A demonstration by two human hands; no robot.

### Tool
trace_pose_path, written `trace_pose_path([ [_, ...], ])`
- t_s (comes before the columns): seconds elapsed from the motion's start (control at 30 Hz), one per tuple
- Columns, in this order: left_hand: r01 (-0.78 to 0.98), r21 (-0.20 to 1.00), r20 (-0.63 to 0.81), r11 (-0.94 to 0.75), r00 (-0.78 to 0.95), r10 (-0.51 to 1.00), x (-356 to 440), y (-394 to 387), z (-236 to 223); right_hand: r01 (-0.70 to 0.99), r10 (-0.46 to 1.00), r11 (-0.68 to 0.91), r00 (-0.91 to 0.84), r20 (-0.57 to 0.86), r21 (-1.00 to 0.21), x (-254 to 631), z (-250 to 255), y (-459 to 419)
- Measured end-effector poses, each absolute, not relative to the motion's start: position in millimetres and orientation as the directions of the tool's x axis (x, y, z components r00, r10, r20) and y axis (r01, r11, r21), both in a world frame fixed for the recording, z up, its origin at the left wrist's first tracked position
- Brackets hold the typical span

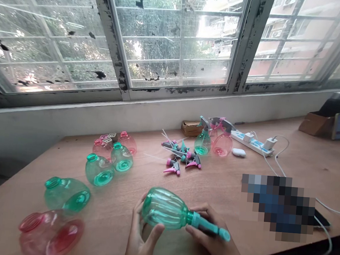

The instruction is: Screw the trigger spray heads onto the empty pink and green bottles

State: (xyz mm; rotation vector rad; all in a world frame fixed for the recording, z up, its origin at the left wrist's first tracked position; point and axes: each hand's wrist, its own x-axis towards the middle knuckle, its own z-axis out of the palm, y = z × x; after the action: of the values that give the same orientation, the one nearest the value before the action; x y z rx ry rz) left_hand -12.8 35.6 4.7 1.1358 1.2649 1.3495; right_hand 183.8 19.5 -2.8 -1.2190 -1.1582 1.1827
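A green plastic spray bottle [165, 209] is held above the near middle of the wooden bench [129, 195], tipped onto its side, with its base toward the left and its neck toward the right. The rounded body is cradled near the base by the left hand [143, 233], whose thumb is laid against the near side while the fingers are curled around the far side. At the neck, a teal and grey trigger spray head [206, 225] is gripped by the right hand [215, 239], the thumb and fingers being closed around it just beside the collar. Whether the collar is fully screwed down cannot be told.

On the left part of the bench, open-necked bottles are set in a loose group: three green bottles [99, 171] and three pink bottles [51, 232], one of the pink ones nearest the front edge. Beyond the held bottle, loose trigger spray heads [195, 161] in pink, teal and grey are heaped together, with thin pale tubes sticking out. Just to the right of the heap, a green bottle [202, 142] and pink bottles [222, 144] are stood upright, fitted with spray heads. Near them are placed a small cardboard box [191, 128], a white earbud case [238, 152] and a white power strip [254, 144] with plugged-in chargers.
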Motion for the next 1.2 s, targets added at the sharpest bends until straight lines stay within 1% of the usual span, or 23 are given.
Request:
trace_pose_path([
  [0.07,-0.04,0.999,0.005,-0.011,-0.159,0.987,-12.7,35.7,5.9,0.049,1.0,0.02,-0.025,0.019,-0.999,183.8,0.2,19.4],
  [0.13,-0.038,0.999,0.0,-0.006,-0.165,0.986,-12.5,36.6,5.8,0.062,0.999,0.029,-0.037,0.027,-0.998,183.9,-0.4,20.1],
  [0.27,0.013,0.998,0.063,-0.062,-0.153,0.986,-11.5,38.2,1.9,-0.045,0.997,0.013,0.077,0.009,-0.999,184.3,-9.4,21.4],
  [0.33,0.052,0.996,0.086,-0.079,-0.149,0.985,-11.4,37.9,0.1,-0.105,0.994,-0.001,0.107,-0.013,-0.995,184.4,-12.8,21.1],
  [0.4,0.061,0.994,0.097,-0.089,-0.134,0.986,-11.6,36.6,-0.3,-0.122,0.993,-0.003,0.116,-0.017,-0.992,184.2,-12.5,20.3],
  [0.5,0.035,0.995,0.1,-0.096,-0.127,0.987,-12.4,34.7,1.7,-0.062,0.996,0.018,0.089,0.012,-0.998,183.4,-6.1,19.5],
  [0.63,-0.026,0.999,0.027,-0.032,-0.178,0.984,-13.3,35.7,4.5,-0.002,0.998,0.06,0.018,0.06,-0.998,182.1,1.6,19.9],
  [0.7,-0.056,0.998,0.007,-0.018,-0.176,0.984,-14.0,37.4,4.5,0.002,0.997,0.058,0.05,0.059,-0.998,182.3,0.8,20.2],
  [0.8,-0.021,0.999,0.037,-0.04,-0.125,0.991,-14.8,39.3,4.0,-0.065,0.993,0.008,0.117,0.0,-0.998,184.4,-5.2,20.4],
  [0.87,0.031,0.998,0.058,-0.055,-0.101,0.993,-14.5,38.9,4.1,-0.127,0.994,-0.017,0.108,-0.03,-0.992,186.3,-9.6,20.4],
  [0.93,0.052,0.997,0.056,-0.05,-0.104,0.993,-13.4,37.0,4.7,-0.142,0.996,-0.025,0.085,-0.038,-0.99,187.7,-11.8,20.4],
  [1.1,-0.006,1.0,0.001,-0.002,-0.176,0.984,-11.4,33.6,6.2,-0.017,0.999,0.031,0.026,0.031,-0.999,187.3,-6.4,20.2],
  [1.2,-0.053,0.999,-0.014,0.002,-0.215,0.977,-13.1,35.9,6.2,0.009,0.999,0.033,-0.009,0.033,-0.999,186.6,-3.3,20.7],
])
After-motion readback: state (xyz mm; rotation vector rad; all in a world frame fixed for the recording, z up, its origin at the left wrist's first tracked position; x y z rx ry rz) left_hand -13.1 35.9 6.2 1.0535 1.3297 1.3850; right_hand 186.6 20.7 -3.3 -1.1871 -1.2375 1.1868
